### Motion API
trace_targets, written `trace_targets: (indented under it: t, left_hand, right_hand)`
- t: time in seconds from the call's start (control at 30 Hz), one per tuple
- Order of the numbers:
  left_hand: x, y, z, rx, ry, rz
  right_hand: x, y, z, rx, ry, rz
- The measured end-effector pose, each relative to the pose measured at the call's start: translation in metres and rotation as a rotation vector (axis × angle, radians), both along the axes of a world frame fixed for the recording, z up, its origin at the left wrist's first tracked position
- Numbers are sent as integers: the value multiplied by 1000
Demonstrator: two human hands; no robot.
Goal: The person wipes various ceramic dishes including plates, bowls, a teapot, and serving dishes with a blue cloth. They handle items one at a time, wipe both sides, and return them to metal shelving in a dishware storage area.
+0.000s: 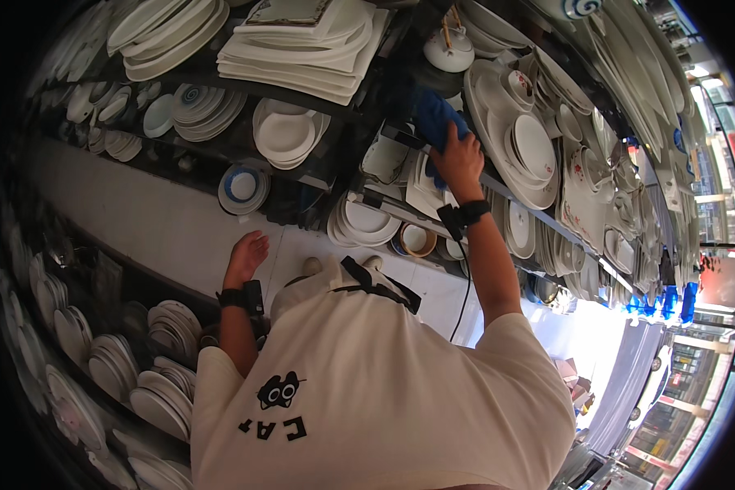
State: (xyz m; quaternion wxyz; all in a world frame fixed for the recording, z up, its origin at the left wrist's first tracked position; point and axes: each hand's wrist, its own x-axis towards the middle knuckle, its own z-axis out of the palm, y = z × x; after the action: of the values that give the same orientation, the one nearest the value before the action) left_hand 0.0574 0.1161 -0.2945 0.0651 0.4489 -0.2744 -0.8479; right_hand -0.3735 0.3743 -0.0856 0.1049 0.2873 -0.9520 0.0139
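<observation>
My right hand (pixel 459 159) grips a blue cloth (pixel 435 119) at a dark shelf, beside a large oval platter (pixel 490 128) that carries smaller plates. Part of the cloth hangs below my fingers, near square white dishes (pixel 421 190) on the shelf beneath. A white teapot (pixel 450 52) with a bamboo-coloured handle sits beyond the cloth. My left hand (pixel 249 254) is held low over the tiled floor with nothing in it, its fingers extended. The nearest dishes to it are stacked bowls with a blue-rimmed one (pixel 242 185) on top. Both wrists wear black straps with small devices.
Stacks of square white plates (pixel 300 61) fill the upper shelf ahead. Round plates (pixel 367 220) and a brown-rimmed bowl (pixel 418 240) stand low down. Behind on the left, another rack holds stacked plates (pixel 113 367). A black cable (pixel 467 275) hangs from the right wrist.
</observation>
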Motion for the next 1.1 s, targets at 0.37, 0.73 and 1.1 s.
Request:
trace_targets:
  t: [0.37, 0.73, 1.1]
  left_hand:
    - [21, -36, 0, 56, -33, 10]
    - [11, -62, -2, 42, -11, -70]
    - [-23, -46, 19, -13, -9, -83]
  right_hand:
    - [-63, -25, -29, -80, -133, -1]
    - [-51, -69, -17, -27, -84, 194]
    - [-19, -6, -7, -58, -16, -24]
